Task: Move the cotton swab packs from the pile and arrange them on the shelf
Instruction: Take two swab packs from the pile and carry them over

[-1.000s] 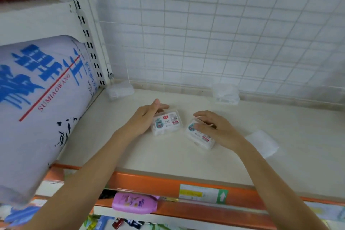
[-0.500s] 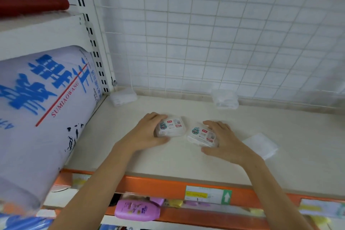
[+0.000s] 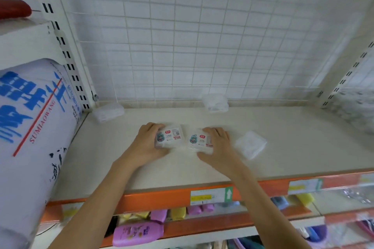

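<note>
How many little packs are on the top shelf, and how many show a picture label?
Packs with picture label: 2, one under the left hand at, one under the right hand at
Plain white packs: 3
Total: 5

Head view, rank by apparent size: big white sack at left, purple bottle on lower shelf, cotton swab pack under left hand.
1. White sack, largest, though nearest the camera.
2. Purple bottle.
3. Cotton swab pack held by the left hand, partly covered, so unsure.
</note>
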The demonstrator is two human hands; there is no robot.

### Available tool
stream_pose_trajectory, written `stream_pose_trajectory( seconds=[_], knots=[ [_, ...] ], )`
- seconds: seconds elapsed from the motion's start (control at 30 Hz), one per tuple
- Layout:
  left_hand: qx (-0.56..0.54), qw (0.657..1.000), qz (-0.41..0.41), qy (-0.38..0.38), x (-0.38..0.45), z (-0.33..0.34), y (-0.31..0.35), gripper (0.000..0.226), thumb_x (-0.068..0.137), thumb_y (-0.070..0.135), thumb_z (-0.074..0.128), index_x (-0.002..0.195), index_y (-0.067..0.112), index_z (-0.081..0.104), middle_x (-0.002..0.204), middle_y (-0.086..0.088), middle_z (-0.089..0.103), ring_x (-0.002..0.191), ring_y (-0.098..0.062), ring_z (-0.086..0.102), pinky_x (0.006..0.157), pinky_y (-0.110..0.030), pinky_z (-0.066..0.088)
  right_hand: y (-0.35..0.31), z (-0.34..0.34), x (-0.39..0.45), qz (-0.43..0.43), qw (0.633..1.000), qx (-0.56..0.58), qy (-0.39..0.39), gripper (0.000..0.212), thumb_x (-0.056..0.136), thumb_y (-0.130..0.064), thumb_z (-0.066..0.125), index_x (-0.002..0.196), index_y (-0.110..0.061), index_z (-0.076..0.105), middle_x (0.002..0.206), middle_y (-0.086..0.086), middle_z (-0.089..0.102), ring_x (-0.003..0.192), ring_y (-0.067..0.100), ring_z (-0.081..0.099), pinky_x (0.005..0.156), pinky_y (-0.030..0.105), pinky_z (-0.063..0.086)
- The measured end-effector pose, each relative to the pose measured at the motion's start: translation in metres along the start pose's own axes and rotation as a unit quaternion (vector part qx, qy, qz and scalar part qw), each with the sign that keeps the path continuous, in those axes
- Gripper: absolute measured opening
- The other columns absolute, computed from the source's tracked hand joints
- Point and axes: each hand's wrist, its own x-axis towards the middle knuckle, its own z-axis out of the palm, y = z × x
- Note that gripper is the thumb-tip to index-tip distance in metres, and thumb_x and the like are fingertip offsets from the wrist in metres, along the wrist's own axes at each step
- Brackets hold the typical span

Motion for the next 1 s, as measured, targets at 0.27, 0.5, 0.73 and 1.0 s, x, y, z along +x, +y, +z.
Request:
stream_pose_trajectory(
  seconds=[0.27, 0.5, 0.73, 1.0],
  knots=[
    [-0.006, 0.987, 0.159, 0.031, 0.003, 0.01, 0.058, 0.069, 0.067, 0.005, 0.073, 0.129, 0.013, 0.043, 0.12, 0.005, 0.035, 0.107, 0.0, 0.021, 0.091, 0.003, 0.014, 0.026, -0.065, -0.045, -0.012, 0.989, -0.048, 0.136, 0.065, 0.072, -0.018, 0.074, 0.13, -0.019, 0.047, 0.117, 0.003, 0.037, 0.104, 0.012, 0.025, 0.087, 0.022, 0.03],
    [-0.022, 0.963, 0.266, -0.023, 0.018, 0.08, 0.165, 0.07, 0.063, 0.003, 0.075, 0.127, 0.009, 0.047, 0.12, -0.002, 0.04, 0.105, 0.001, 0.023, 0.091, 0.005, 0.011, 0.087, -0.145, -0.136, 0.078, 0.973, -0.084, 0.199, 0.068, 0.069, -0.019, 0.078, 0.13, -0.019, 0.049, 0.117, 0.008, 0.044, 0.108, 0.022, 0.038, 0.089, 0.025, 0.032],
    [-0.088, 0.941, 0.313, -0.091, 0.005, 0.187, 0.288, 0.07, 0.065, 0.015, 0.073, 0.128, 0.004, 0.045, 0.125, -0.011, 0.044, 0.116, -0.014, 0.031, 0.095, -0.003, 0.017, 0.161, -0.217, -0.26, 0.197, 0.944, -0.098, 0.244, 0.07, 0.068, -0.018, 0.079, 0.13, -0.011, 0.047, 0.125, 0.01, 0.046, 0.114, 0.025, 0.041, 0.091, 0.025, 0.031],
    [-0.096, 0.918, 0.345, -0.169, -0.018, 0.286, 0.403, 0.073, 0.061, 0.034, 0.066, 0.126, 0.008, 0.047, 0.123, -0.006, 0.045, 0.114, -0.015, 0.037, 0.087, -0.002, 0.018, 0.232, -0.274, -0.376, 0.283, 0.911, -0.118, 0.277, 0.069, 0.069, -0.025, 0.079, 0.129, -0.014, 0.048, 0.127, 0.005, 0.045, 0.118, 0.019, 0.037, 0.093, 0.022, 0.03]
  ],
)
